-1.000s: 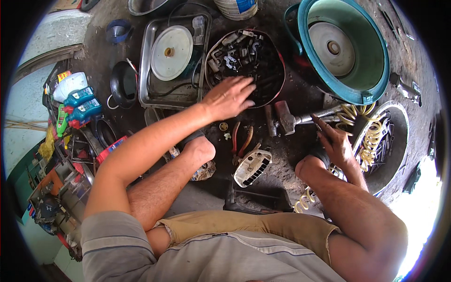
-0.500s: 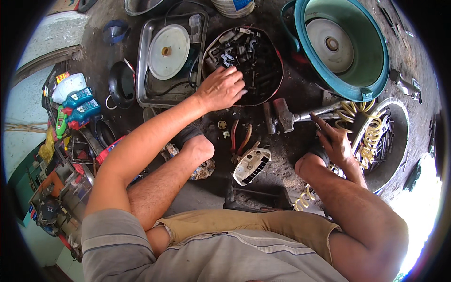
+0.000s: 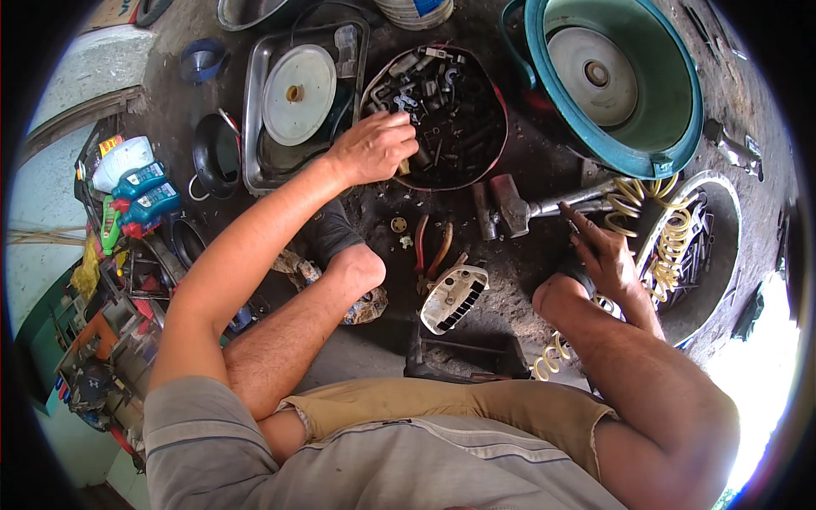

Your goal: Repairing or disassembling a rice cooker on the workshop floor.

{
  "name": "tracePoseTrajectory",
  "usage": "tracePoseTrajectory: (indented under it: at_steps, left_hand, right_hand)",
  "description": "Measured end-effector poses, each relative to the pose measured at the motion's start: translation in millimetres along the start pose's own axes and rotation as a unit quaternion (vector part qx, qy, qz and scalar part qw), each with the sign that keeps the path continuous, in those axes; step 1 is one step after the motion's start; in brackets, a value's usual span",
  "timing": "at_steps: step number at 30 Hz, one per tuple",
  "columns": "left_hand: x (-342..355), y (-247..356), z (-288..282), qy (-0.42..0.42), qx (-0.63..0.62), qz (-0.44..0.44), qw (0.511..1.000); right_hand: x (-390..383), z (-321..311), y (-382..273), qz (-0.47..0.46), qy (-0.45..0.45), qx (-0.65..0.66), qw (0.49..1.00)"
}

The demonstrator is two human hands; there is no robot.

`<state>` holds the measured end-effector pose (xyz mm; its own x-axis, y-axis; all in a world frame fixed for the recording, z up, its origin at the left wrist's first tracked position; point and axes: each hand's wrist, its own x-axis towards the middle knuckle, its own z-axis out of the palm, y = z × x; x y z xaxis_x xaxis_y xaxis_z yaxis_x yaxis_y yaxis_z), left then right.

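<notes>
Dark, gritty floor (image 3: 544,174); daylight glare at right.

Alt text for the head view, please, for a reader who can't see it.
A person sitting on a workshop floor reaches their left hand into a round pan of small metal parts. Their right hand rests by a hammer and a coiled yellow hose.

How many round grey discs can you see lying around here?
2. One pale disc lies in the metal tray left of the left hand; a larger grey disc sits inside the teal tub. Others may be hidden.
</notes>
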<state>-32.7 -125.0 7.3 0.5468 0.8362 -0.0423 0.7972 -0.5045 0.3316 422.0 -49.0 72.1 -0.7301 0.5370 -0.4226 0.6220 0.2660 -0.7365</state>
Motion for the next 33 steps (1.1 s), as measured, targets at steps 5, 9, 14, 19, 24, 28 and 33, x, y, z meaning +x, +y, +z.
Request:
tracePoseTrajectory:
  at_steps: [5, 9, 14, 19, 24, 28, 33]
  left_hand:
    - [7.1, 17.5, 13.3, 0.029, 0.006, -0.035, 0.999]
    - [1.0, 21.8, 16.6, 0.003, 0.011, -0.047, 0.999]
    - [0.4, 6.2, 9.5, 0.047, -0.055, -0.07, 0.995]
    - [12.9, 1.2, 6.6, 0.128, -0.135, -0.173, 0.967]
    - [35.9, 29.2, 24.7, 0.052, -0.209, -0.148, 0.965]
    - [44.8, 64.8, 45.1, 0.072, -0.269, -0.185, 0.942]
    - [34.5, 60.6, 44.7, 0.061, -0.26, -0.107, 0.958]
  right_hand:
    - [1.6, -1.2, -0.6, -0.002, -0.009, -0.004, 1.0]
    - [1.8, -2.4, -3.2, 0.009, -0.016, -0.002, 1.0]
    - [0.7, -1.9, -1.4, 0.001, -0.016, 0.004, 1.0]
    - [1.5, -0.1, -0.8, -0.007, -0.003, 0.011, 1.0]
    - [2.0, 1.6, -0.9, -0.009, 0.005, 0.013, 1.0]
    - [2.8, -1.4, -3.9, 0.007, -0.02, 0.004, 1.0]
    - [1.5, 0.4, -4.3, -0.003, 0.003, 0.008, 1.0]
